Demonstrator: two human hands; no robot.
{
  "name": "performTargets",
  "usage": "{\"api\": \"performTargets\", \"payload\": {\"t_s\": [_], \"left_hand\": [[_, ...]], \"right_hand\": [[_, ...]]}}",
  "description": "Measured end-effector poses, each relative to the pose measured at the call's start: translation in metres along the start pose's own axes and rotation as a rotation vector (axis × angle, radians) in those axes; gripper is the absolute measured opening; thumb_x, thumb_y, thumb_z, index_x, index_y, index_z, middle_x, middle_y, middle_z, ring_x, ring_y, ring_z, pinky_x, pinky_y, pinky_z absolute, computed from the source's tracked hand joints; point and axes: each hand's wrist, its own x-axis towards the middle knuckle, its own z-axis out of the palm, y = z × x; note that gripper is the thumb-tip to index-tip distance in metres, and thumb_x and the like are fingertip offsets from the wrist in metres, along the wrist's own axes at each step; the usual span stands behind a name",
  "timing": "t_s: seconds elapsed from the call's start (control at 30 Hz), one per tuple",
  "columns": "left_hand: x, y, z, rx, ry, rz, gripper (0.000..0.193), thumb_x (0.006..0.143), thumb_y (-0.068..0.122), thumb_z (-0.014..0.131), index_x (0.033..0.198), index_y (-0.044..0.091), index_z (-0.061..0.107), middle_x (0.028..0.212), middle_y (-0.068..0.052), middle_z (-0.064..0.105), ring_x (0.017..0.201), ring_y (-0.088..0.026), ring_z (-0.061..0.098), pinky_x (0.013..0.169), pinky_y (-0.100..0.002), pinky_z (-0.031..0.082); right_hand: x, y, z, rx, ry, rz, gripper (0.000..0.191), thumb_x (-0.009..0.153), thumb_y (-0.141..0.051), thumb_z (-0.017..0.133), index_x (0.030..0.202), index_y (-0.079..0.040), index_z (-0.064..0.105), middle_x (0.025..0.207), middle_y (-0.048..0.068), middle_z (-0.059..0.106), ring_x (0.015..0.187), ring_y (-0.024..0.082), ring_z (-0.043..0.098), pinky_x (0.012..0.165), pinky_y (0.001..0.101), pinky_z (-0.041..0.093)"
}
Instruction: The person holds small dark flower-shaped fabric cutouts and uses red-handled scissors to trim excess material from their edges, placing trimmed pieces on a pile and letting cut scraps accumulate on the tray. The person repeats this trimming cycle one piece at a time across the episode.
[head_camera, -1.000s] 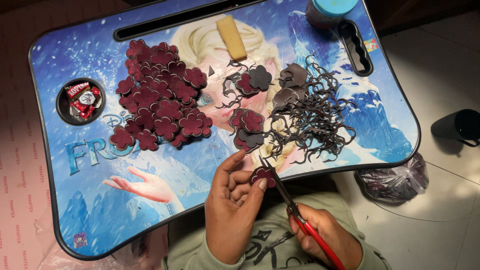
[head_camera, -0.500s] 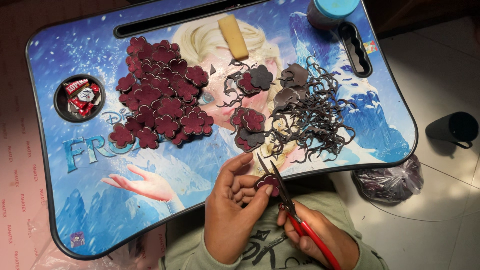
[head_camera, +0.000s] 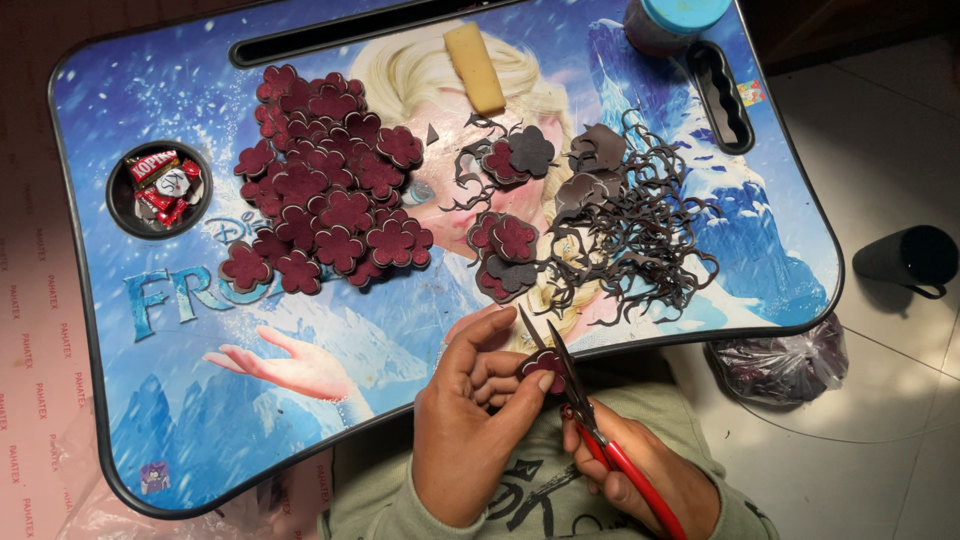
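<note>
My left hand (head_camera: 470, 420) pinches a small maroon flower-shaped cutout (head_camera: 545, 366) at the near edge of a blue picture-printed lap table (head_camera: 200, 400). My right hand (head_camera: 650, 480) grips red-handled scissors (head_camera: 590, 425), whose blades are parted around the cutout. A heap of finished maroon flower cutouts (head_camera: 325, 185) lies on the table's left middle. A few more flower pieces (head_camera: 505, 245) sit at the centre, beside a tangle of dark curly offcuts (head_camera: 640, 230) to the right.
A round cup recess (head_camera: 160, 190) at the left holds red sweet wrappers. A yellow block (head_camera: 475, 65) lies at the far middle, a teal-lidded jar (head_camera: 675, 20) at the far right. On the floor sit a dark plastic bag (head_camera: 785, 360) and a black mug (head_camera: 905, 258).
The scissors have moved a little along the cutout's edge, and my left hand has turned the piece slightly. The things on the table have not moved.
</note>
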Motion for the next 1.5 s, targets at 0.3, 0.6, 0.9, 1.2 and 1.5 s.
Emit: {"api": "performTargets", "payload": {"t_s": [0.3,0.6,0.9,1.2,1.5], "left_hand": [[0.0,-0.001,-0.002,0.022,-0.008,0.002,0.059,0.084,-0.007,0.07,0.139,0.002,0.05,0.094,-0.009,0.075,0.084,-0.009,0.072,0.072,-0.021,0.056],[0.0,-0.003,0.002,0.007,0.012,0.037,0.055,0.086,-0.006,0.07,0.138,0.0,0.052,0.097,-0.007,0.07,0.083,-0.008,0.068,0.072,-0.021,0.056],[-0.003,-0.016,0.006,-0.054,0.002,-0.041,0.062,0.085,-0.005,0.07,0.141,0.002,0.048,0.097,-0.009,0.067,0.077,-0.009,0.068,0.067,-0.022,0.056],[-0.003,-0.034,0.014,-0.219,-0.024,-0.05,0.042,0.089,-0.004,0.069,0.129,-0.004,0.056,0.1,-0.011,0.069,0.082,-0.009,0.068,0.07,-0.021,0.056],[-0.003,-0.032,0.016,-0.317,-0.078,-0.076,0.031,0.092,-0.004,0.067,0.121,-0.006,0.059,0.1,-0.013,0.069,0.068,-0.01,0.066,0.06,-0.022,0.054]], "right_hand": [[0.0,-0.001,0.0,0.008,0.006,-0.013,0.088,0.085,-0.089,0.041,0.104,-0.003,0.052,0.062,-0.005,0.038,0.054,0.009,0.032,0.049,0.027,0.026],[0.0,0.0,0.0,0.024,0.017,-0.011,0.089,0.085,-0.088,0.043,0.104,-0.003,0.053,0.061,-0.005,0.038,0.053,0.009,0.033,0.049,0.0273,0.027],[0.0,0.013,0.005,0.221,0.043,0.052,0.101,0.075,-0.091,0.053,0.119,0.0,0.052,0.077,-0.001,0.047,0.069,0.01,0.044,0.063,0.0256,0.042],[-0.002,0.019,0.007,0.31,0.093,0.061,0.104,0.071,-0.092,0.057,0.118,0.001,0.053,0.075,0.001,0.048,0.069,0.012,0.045,0.066,0.0272,0.043],[-0.001,0.022,0.01,0.308,0.132,0.049,0.102,0.072,-0.091,0.056,0.116,0.002,0.053,0.073,0.001,0.047,0.066,0.012,0.043,0.062,0.027,0.041]]}}
